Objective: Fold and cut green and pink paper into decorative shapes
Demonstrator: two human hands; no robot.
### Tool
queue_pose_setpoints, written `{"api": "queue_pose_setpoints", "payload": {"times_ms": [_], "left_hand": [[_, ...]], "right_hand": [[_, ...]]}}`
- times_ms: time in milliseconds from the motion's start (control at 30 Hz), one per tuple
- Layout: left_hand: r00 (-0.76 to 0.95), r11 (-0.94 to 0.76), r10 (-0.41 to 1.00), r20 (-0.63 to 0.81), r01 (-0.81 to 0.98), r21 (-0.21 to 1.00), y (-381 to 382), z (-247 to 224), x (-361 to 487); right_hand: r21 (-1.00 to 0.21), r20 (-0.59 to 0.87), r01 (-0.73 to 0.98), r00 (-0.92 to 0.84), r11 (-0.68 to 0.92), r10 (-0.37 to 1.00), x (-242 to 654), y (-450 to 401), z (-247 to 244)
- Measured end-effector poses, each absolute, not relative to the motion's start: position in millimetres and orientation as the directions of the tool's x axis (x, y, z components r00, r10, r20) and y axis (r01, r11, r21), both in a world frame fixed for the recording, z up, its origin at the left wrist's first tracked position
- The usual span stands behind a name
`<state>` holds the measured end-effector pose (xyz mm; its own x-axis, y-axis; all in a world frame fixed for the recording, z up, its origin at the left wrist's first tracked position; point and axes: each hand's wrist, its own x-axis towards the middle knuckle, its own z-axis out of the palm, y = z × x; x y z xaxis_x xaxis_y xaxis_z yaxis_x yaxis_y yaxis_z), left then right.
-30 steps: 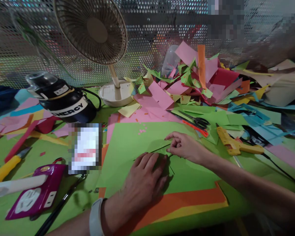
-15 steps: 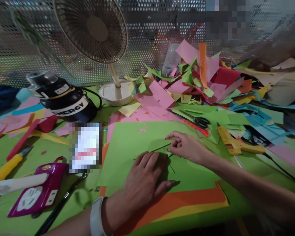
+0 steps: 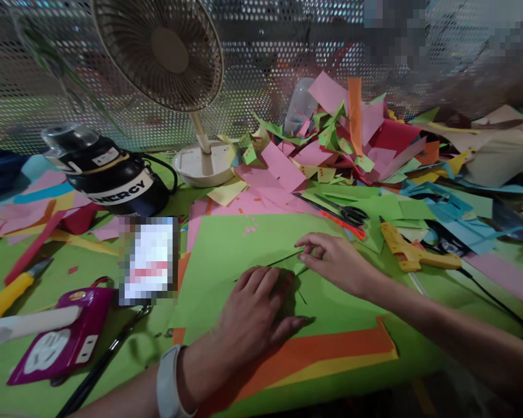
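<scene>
A light green paper sheet (image 3: 218, 244) lies on the table, with orange paper (image 3: 344, 348) showing below its near edge. My left hand (image 3: 250, 313) rests on the sheet, fingers stretched out and thumb spread to the right. Beneath its fingertips runs a thin dark strip (image 3: 283, 258), partly covered by them. At the strip's upper right end, my right hand (image 3: 337, 264) has thumb and index finger pinched on it. Another thin dark piece (image 3: 300, 290) slants down between the two hands. Small pink paper bits (image 3: 250, 227) are scattered at the sheet's upper part.
Scissors (image 3: 353, 215) and a yellow glue gun (image 3: 412, 249) lie to the right. A heap of coloured paper scraps (image 3: 331, 139) fills the back. On the left are a black bottle (image 3: 117, 180), a purple case (image 3: 61, 337) and a yellow-handled cutter (image 3: 9, 296). A fan (image 3: 169, 52) stands behind.
My right hand has shifted slightly, its fingers closing nearer the strip's end. My left hand stays in place on the sheet. The whole view has moved a little.
</scene>
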<state>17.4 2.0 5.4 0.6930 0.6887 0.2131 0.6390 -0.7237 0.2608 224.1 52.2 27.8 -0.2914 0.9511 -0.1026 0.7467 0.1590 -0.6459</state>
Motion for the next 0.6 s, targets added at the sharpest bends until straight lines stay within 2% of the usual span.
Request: {"api": "queue_pose_setpoints", "payload": {"times_ms": [133,200,267,367,600], "left_hand": [[0.686,-0.700,0.710,0.156,0.667,0.253,1.1,6.7,18.7],[0.686,-0.700,0.712,0.149,0.674,0.237,0.7,6.1,19.3],[0.690,-0.708,0.705,0.167,0.671,0.219,0.6,4.8,19.5],[0.691,-0.721,0.693,0.204,0.665,0.195,0.3,2.2,19.4],[0.695,-0.744,0.666,0.272,0.648,0.164,0.9,-0.6,17.7]], "right_hand": [[-0.331,0.086,0.781,-0.534,0.530,0.841,233.3,32.2,32.5],[-0.179,0.109,0.755,-0.622,0.631,0.775,237.3,22.7,28.8],[-0.070,0.116,0.742,-0.658,0.667,0.744,240.3,16.1,22.9],[-0.010,0.105,0.737,-0.671,0.676,0.734,243.5,12.5,14.9],[-0.008,0.084,0.730,-0.680,0.683,0.728,246.8,14.5,9.1]]}}
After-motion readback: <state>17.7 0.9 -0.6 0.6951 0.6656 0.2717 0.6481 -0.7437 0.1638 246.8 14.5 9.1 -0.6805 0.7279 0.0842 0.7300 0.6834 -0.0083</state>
